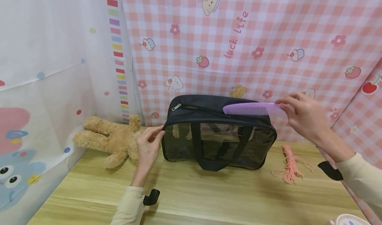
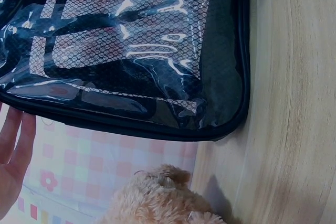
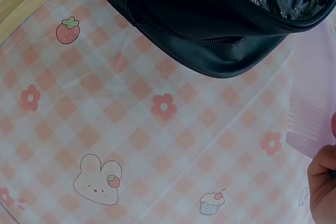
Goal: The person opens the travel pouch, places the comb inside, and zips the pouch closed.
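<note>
A black toiletry bag (image 1: 219,142) with clear panels and a strap handle stands upright on the table, its top zip parted and the zip pull at the left end. My left hand (image 1: 150,145) pinches the bag's upper left edge between thumb and fingers. In the left wrist view the fingers (image 2: 21,137) reach that edge. My right hand (image 1: 304,115) grips one end of a purple comb (image 1: 253,108), held level with its teeth down. The comb's free end overlaps the zip opening (image 1: 209,110). In the right wrist view the comb (image 3: 314,87) shows beside the bag.
A tan teddy bear (image 1: 114,139) lies left of the bag, partly behind my left hand. To the right lies a bundle of pink cord (image 1: 290,165). A white round item (image 1: 350,219) is cut off at the lower right. Patterned cloth (image 1: 191,29) hangs behind the table.
</note>
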A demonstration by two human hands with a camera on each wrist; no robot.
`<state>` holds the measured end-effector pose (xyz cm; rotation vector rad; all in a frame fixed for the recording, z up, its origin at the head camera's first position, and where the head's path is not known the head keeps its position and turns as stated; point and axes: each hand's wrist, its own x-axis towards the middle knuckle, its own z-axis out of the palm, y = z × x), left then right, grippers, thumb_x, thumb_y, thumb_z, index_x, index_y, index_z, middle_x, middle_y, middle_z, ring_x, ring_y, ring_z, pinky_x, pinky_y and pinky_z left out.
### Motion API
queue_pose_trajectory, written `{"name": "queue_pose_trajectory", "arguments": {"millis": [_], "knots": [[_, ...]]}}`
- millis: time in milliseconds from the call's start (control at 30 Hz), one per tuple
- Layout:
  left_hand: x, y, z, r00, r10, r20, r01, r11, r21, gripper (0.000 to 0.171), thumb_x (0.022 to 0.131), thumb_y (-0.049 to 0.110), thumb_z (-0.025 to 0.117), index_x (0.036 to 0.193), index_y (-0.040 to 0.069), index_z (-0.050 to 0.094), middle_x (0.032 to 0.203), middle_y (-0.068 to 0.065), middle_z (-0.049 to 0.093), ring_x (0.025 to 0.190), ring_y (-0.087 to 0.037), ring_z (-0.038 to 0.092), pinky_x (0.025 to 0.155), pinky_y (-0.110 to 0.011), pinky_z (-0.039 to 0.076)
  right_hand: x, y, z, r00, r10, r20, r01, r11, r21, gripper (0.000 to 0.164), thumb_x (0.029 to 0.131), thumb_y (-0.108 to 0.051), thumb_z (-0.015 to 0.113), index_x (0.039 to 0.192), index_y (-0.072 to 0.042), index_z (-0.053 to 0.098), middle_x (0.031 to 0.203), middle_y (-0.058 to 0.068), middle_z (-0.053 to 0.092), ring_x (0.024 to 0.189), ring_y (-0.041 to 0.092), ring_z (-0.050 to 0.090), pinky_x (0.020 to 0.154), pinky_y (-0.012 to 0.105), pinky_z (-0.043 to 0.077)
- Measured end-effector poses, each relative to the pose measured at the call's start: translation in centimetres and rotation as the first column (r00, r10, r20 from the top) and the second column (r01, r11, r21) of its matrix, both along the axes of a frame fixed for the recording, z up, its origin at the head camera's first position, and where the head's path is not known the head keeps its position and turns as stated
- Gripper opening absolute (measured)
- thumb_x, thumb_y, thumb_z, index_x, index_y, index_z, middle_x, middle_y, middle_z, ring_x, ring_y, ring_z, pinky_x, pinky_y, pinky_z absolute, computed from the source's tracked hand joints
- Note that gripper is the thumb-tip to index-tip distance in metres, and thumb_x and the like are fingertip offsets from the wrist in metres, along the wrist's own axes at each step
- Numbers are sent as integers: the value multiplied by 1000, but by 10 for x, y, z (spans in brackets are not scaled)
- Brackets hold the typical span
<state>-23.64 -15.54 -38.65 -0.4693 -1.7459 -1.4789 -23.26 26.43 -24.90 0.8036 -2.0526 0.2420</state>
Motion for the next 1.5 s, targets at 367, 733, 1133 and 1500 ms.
{"name": "queue_pose_trajectory", "arguments": {"millis": [367,733,1133,1500], "knots": [[-22,-4,-26,1000,-1,7,1,1000,14,18,85,-1,69,102,2,73,93,-10,67,78,-16,64,65,-20,51,-2,-6,5,999,39,-1,-39,997,69,24,74,13,70,93,-3,72,85,15,62,52,18,50,42,31,36],[-14,0,-18,1000,8,0,-8,1000,8,17,84,-6,68,100,-2,72,91,-14,67,76,-18,64,66,-18,50,5,-9,11,999,22,37,-25,997,77,25,74,12,70,94,-4,72,88,13,62,51,14,45,42,28,33],[-1,5,-2,1000,6,15,-6,1000,-6,16,84,-7,67,100,-6,71,90,-17,66,76,-21,64,67,-19,50,12,-1,10,999,10,53,-13,998,62,24,75,12,69,93,-3,72,86,12,62,59,17,50,50,25,34],[-3,2,0,1000,-2,-26,3,1000,16,15,83,-10,66,98,-9,70,88,-21,65,74,-26,64,66,-19,50,10,-2,14,1000,2,24,-5,994,111,23,75,8,68,93,-6,73,84,11,61,51,15,46,40,27,32]]}}
